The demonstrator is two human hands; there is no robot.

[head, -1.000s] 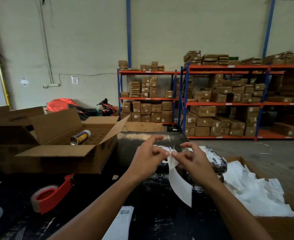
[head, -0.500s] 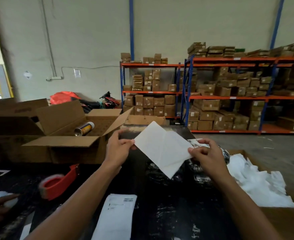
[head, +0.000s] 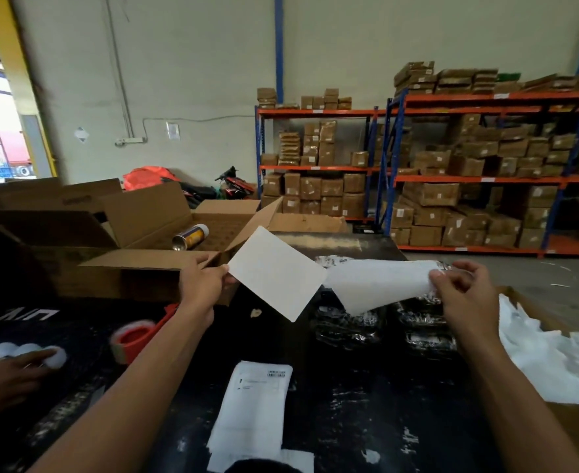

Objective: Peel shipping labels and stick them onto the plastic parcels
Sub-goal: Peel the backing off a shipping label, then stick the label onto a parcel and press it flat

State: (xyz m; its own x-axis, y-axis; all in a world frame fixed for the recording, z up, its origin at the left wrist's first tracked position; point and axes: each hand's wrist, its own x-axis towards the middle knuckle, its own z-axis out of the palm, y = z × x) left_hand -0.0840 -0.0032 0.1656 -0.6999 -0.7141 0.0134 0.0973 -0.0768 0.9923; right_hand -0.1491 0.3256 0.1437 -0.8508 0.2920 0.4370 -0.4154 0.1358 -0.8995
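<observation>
My left hand [head: 202, 285] pinches the left corner of a white rectangular sheet [head: 277, 273], held tilted in the air with its blank side towards me. My right hand [head: 465, 290] pinches the right end of a second, curling white sheet [head: 376, 283]. The two sheets still meet at one corner in the middle. Below them several black plastic parcels [head: 383, 324] lie stacked on the black table [head: 366, 404]. A pile of printed shipping labels [head: 255, 407] lies on the table near me.
An open cardboard box [head: 138, 247] with a spray can [head: 190, 236] stands at the left. A red tape dispenser [head: 138, 337] lies beside it. Another person's hand [head: 4, 380] rests at the far left. A box of crumpled white backing paper [head: 554, 356] sits at the right. Shelves of cartons stand behind.
My hands have drawn apart: the left went left with the flat sheet, the right went right with the curling sheet, and the two layers have separated almost fully. Another person's hand has come further in.
</observation>
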